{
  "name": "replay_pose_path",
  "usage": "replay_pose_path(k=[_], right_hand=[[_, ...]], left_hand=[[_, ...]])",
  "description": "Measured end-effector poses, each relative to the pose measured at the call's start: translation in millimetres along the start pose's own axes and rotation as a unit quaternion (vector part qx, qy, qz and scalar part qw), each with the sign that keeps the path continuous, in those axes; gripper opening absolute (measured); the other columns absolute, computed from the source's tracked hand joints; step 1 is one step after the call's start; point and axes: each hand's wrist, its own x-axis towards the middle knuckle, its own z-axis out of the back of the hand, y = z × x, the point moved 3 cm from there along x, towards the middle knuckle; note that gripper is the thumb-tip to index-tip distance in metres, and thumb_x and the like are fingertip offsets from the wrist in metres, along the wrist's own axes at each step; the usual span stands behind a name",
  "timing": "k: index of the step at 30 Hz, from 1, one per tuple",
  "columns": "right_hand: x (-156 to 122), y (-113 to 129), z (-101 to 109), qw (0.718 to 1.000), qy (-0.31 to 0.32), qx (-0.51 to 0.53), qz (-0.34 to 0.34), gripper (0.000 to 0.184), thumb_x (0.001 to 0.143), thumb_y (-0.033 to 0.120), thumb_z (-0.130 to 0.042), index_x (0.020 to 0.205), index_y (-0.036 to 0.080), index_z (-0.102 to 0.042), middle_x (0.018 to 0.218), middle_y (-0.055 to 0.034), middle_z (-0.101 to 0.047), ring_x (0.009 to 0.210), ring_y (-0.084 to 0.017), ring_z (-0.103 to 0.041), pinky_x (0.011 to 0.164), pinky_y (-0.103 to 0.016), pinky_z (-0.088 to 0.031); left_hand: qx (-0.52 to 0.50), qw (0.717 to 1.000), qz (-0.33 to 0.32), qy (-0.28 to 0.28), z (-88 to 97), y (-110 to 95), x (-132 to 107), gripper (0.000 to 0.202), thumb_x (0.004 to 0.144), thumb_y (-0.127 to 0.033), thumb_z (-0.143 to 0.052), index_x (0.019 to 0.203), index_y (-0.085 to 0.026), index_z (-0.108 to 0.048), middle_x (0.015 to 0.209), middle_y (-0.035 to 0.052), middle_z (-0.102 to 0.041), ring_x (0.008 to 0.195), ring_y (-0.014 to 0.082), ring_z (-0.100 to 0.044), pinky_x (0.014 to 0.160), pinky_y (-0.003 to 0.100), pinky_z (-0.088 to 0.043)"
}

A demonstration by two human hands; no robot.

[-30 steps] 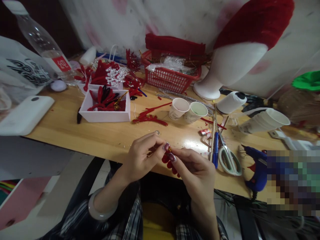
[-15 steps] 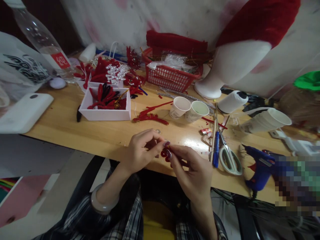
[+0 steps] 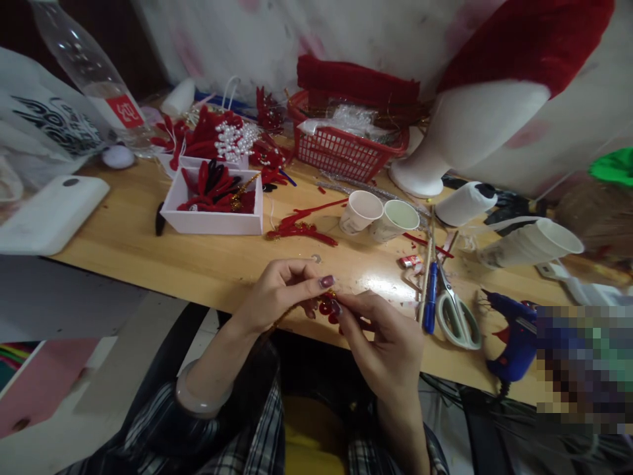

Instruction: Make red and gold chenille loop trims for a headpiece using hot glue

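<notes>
Over the front edge of the table, my right hand (image 3: 383, 330) pinches a small red curled piece (image 3: 326, 309), which looks like bent chenille stem, between thumb and fingertips. Close on its left is my left hand (image 3: 281, 293), with the fingers curled and the thumb lying toward the red piece. A thin gold strand (image 3: 283, 320) shows below the left palm and seems to run through those fingers to the red piece. My fingers hide part of both. Behind the hands lies a red chenille branch (image 3: 301, 227) with gold bits.
White box (image 3: 212, 221) of red and black chenille pieces stands left. Two paper cups (image 3: 363, 211), a red basket (image 3: 341, 155) and a foam head (image 3: 459, 132) are behind. Scissors (image 3: 457, 313), a blue pen (image 3: 430, 300) and a glue gun (image 3: 512, 330) lie right.
My left thumb has lifted slightly off the red piece, and the gold strand now shows under the left hand. The right hand keeps its pinch. The whole view has shifted slightly.
</notes>
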Motion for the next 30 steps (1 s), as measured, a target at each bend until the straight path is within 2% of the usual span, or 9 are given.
replay_pose_path(k=[6, 9, 11, 17, 21, 25, 30], right_hand=[[-1, -2, 3, 0.997, -0.003, 0.057, -0.052, 0.016, 0.089, 0.014, -0.067, 0.096, 0.025, -0.075, 0.076, 0.0011, -0.073, 0.061, -0.01, -0.067, 0.05, -0.018, -0.055], [-3, -5, 3, 0.994, -0.014, 0.071, -0.08, 0.014, 0.088, 0.017, -0.069, 0.096, 0.025, -0.076, 0.076, 0.0009, -0.074, 0.059, -0.009, -0.067, 0.048, -0.017, -0.053], [-3, -6, 2, 0.992, -0.022, 0.082, -0.093, 0.012, 0.087, 0.018, -0.07, 0.095, 0.025, -0.077, 0.074, 0.0007, -0.074, 0.058, -0.009, -0.067, 0.047, -0.017, -0.053], [0, -5, 3, 0.98, -0.052, 0.132, -0.139, 0.007, 0.087, 0.02, -0.072, 0.09, 0.024, -0.076, 0.071, 0.0003, -0.076, 0.054, -0.009, -0.067, 0.045, -0.016, -0.053], [3, -2, 3, 0.978, -0.053, 0.145, -0.143, 0.005, 0.086, 0.021, -0.072, 0.088, 0.022, -0.076, 0.069, -0.0003, -0.077, 0.053, -0.01, -0.068, 0.043, -0.016, -0.053], [3, -1, 4, 0.977, -0.054, 0.145, -0.149, 0.004, 0.084, 0.023, -0.073, 0.085, 0.021, -0.076, 0.066, -0.0013, -0.076, 0.05, -0.012, -0.068, 0.041, -0.018, -0.053], [4, -1, 3, 0.973, -0.042, 0.163, -0.157, 0.004, 0.084, 0.023, -0.074, 0.087, 0.022, -0.076, 0.064, -0.0004, -0.075, 0.049, -0.011, -0.067, 0.041, -0.017, -0.053]], left_hand=[[-0.033, 0.998, 0.06, 0.008, -0.6, 5, 1, 0.043, 0.069, -0.052, -0.084, 0.063, -0.013, -0.067, 0.059, 0.0014, -0.065, 0.05, 0.0088, -0.059, 0.046, 0.018, -0.049], [-0.012, 0.998, 0.059, 0.003, -1.0, 5, 1, 0.048, 0.069, -0.059, -0.082, 0.064, -0.013, -0.067, 0.059, 0.0012, -0.064, 0.049, 0.0086, -0.057, 0.046, 0.019, -0.049], [0.007, 0.999, 0.044, -0.008, -1.7, 5, 1, 0.05, 0.069, -0.06, -0.081, 0.064, -0.013, -0.067, 0.06, 0.0006, -0.063, 0.049, 0.0084, -0.058, 0.047, 0.019, -0.05], [0.051, 0.993, -0.043, -0.101, -0.8, 0, -6, 0.039, 0.081, -0.053, -0.073, 0.081, -0.014, -0.07, 0.072, 0.0003, -0.066, 0.057, 0.0091, -0.062, 0.053, 0.019, -0.056], [0.163, 0.977, -0.095, -0.098, -3.4, -3, -12, 0.019, 0.086, -0.033, -0.071, 0.082, -0.015, -0.07, 0.076, 0.0005, -0.066, 0.062, 0.0095, -0.063, 0.057, 0.018, -0.054], [0.259, 0.952, -0.124, -0.109, -6.5, -5, -15, 0.02, 0.093, -0.03, -0.061, 0.079, -0.016, -0.065, 0.078, 0.0014, -0.064, 0.065, 0.0109, -0.063, 0.058, 0.02, -0.052], [0.224, 0.966, -0.106, -0.071, -9.0, -6, -13, 0.024, 0.095, -0.034, -0.057, 0.078, -0.017, -0.062, 0.073, -0.0007, -0.06, 0.062, 0.0106, -0.062, 0.058, 0.02, -0.051]])
